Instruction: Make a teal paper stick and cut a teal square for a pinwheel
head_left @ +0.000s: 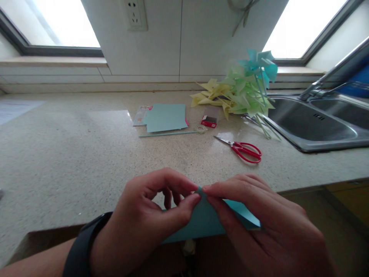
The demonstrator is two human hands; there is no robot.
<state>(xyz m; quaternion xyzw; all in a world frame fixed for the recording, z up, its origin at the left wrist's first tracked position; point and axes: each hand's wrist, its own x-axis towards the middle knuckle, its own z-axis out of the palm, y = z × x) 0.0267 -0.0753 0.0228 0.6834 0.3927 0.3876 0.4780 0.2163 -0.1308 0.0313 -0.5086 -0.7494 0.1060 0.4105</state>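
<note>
Teal paper sheet held at the near counter edge, partly past it, over the gap below. Left hand and right hand meet at its top corner; thumb and forefinger of each pinched together on the paper tip, the other fingers curled loose.

Risks, as judged: grip is on one small corner only, so a slip could skew the fold or crease it off-line; the overhanging sheet could drop off the edge if released.

Around: red-handled scissors well apart, blades toward the middle; teal straw beside a tape roll; stack of teal paper; small red box; heap of paper pinwheels just beside the steel sink. Nothing lies between the hands and these
</note>
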